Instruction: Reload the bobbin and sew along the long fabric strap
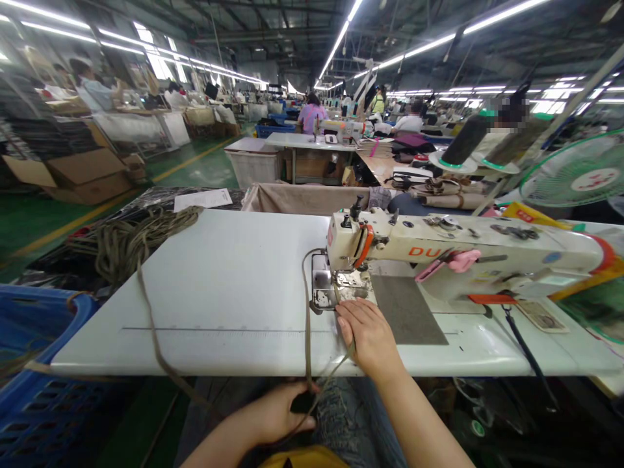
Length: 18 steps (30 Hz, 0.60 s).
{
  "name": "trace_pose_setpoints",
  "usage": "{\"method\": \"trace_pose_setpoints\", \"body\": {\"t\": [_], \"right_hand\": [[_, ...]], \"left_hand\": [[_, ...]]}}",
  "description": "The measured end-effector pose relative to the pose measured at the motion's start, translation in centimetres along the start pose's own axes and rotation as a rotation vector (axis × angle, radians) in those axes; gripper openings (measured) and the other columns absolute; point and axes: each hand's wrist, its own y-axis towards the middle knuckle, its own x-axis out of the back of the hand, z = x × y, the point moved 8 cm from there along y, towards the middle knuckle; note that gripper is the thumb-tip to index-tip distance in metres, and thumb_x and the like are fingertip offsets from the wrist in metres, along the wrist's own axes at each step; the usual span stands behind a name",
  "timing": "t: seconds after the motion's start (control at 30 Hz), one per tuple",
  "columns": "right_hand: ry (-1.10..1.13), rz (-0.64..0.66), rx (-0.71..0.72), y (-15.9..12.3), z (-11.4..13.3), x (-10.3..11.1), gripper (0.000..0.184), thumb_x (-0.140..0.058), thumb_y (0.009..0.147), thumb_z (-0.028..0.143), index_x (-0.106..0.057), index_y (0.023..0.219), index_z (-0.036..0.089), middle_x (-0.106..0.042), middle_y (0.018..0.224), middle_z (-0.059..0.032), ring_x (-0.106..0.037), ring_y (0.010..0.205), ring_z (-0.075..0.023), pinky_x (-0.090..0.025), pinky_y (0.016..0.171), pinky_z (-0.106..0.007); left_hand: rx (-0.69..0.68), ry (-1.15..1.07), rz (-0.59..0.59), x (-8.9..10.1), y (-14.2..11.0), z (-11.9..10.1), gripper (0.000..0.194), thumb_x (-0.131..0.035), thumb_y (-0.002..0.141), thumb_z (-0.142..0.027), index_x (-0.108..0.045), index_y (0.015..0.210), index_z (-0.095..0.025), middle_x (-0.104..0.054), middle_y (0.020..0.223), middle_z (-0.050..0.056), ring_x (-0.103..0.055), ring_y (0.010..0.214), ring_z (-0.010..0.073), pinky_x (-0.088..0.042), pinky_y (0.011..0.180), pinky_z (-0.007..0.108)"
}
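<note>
A white sewing machine (458,253) stands on a white table (219,292). An olive webbing strap (307,312) runs from the machine's needle plate (324,289) down over the table's front edge. My right hand (370,338) lies flat on the table beside the needle plate, fingers together, pressing the strap's end. Below the table edge my left hand (280,413) is closed around the strap and a small dark piece. A second length of strap (151,325) trails left across the table to a heap of strap (131,237).
A blue plastic crate (43,377) sits at the lower left. A green fan (580,172) and thread cones (468,140) stand to the right. Cardboard boxes (82,175) lie on the green floor. Other people work at distant tables.
</note>
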Motion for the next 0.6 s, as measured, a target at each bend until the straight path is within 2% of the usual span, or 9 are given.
{"method": "trace_pose_setpoints", "body": {"t": [0.07, 0.1, 0.17, 0.23, 0.3, 0.4, 0.47, 0.6], "right_hand": [[0.004, -0.001, -0.006, 0.0, -0.1, -0.1, 0.029, -0.049, 0.108, 0.025, -0.075, 0.118, 0.018, -0.078, 0.12, -0.0084, -0.071, 0.113, -0.0228, -0.05, 0.111, -0.046], [0.006, -0.002, -0.006, -0.1, -0.1, -0.1, 0.029, -0.049, 0.108, 0.025, -0.075, 0.118, 0.018, -0.078, 0.12, -0.0083, -0.07, 0.113, -0.023, -0.05, 0.111, -0.046], [0.008, -0.001, -0.006, -0.1, -0.1, -0.2, 0.029, -0.049, 0.108, 0.026, -0.075, 0.119, 0.018, -0.078, 0.12, -0.0084, -0.07, 0.113, -0.0234, -0.049, 0.112, -0.046], [0.012, 0.0, -0.009, -0.2, -0.2, -0.2, 0.029, -0.05, 0.108, 0.026, -0.075, 0.119, 0.018, -0.078, 0.12, -0.0084, -0.07, 0.113, -0.0237, -0.049, 0.112, -0.046], [0.018, 0.001, -0.011, -0.3, -0.2, -0.2, 0.029, -0.05, 0.108, 0.026, -0.075, 0.119, 0.018, -0.078, 0.121, -0.0083, -0.07, 0.113, -0.0239, -0.049, 0.112, -0.047], [0.019, 0.006, -0.011, -0.3, -0.2, -0.3, 0.029, -0.05, 0.108, 0.026, -0.075, 0.119, 0.018, -0.077, 0.122, -0.0085, -0.07, 0.114, -0.0239, -0.049, 0.113, -0.047], [0.01, 0.006, -0.01, -0.2, -0.1, -0.3, 0.029, -0.049, 0.108, 0.027, -0.075, 0.119, 0.018, -0.077, 0.122, -0.0087, -0.07, 0.114, -0.0238, -0.049, 0.113, -0.047], [0.0, 0.01, -0.004, -0.1, -0.1, -0.2, 0.03, -0.049, 0.109, 0.027, -0.075, 0.119, 0.018, -0.077, 0.121, -0.0094, -0.07, 0.114, -0.0237, -0.049, 0.112, -0.046]], "left_hand": [[-0.113, -0.138, 0.017, 0.1, 0.1, -1.6, 0.044, -0.063, 0.094, -0.055, -0.074, 0.118, -0.02, -0.067, 0.134, 0.01, -0.058, 0.129, 0.0301, -0.041, 0.116, 0.04], [-0.128, -0.139, 0.054, -0.1, 0.1, -2.0, 0.042, -0.057, 0.097, -0.055, -0.077, 0.107, -0.019, -0.07, 0.126, 0.01, -0.061, 0.123, 0.029, -0.044, 0.112, 0.039], [-0.018, -0.007, 0.09, -0.4, 0.2, -1.1, 0.037, -0.066, 0.091, -0.054, -0.077, 0.095, -0.018, -0.072, 0.113, 0.01, -0.065, 0.109, 0.0297, -0.049, 0.102, 0.039], [0.13, 0.101, 0.052, 0.0, 0.2, 0.4, 0.041, -0.08, 0.078, -0.05, -0.075, 0.106, -0.02, -0.073, 0.11, 0.009, -0.066, 0.103, 0.0304, -0.051, 0.098, 0.04], [0.126, 0.013, 0.014, 0.3, 0.2, 0.3, 0.056, -0.083, 0.076, -0.053, -0.07, 0.121, -0.022, -0.072, 0.116, 0.007, -0.064, 0.108, 0.0299, -0.049, 0.102, 0.04], [-0.034, -0.205, 0.062, 0.0, 0.4, -1.8, 0.059, -0.063, 0.091, -0.069, -0.07, 0.12, -0.018, -0.071, 0.118, 0.007, -0.062, 0.114, 0.0268, -0.046, 0.106, 0.037], [-0.064, -0.213, 0.081, -0.3, 0.5, -2.4, 0.065, -0.051, 0.095, -0.076, -0.073, 0.111, -0.017, -0.072, 0.113, 0.008, -0.063, 0.111, 0.0261, -0.046, 0.106, 0.036], [-0.043, -0.19, 0.084, -0.9, 0.9, -1.9, 0.07, -0.05, 0.092, -0.081, -0.073, 0.106, -0.016, -0.073, 0.109, 0.009, -0.064, 0.108, 0.0269, -0.048, 0.101, 0.035]]}}
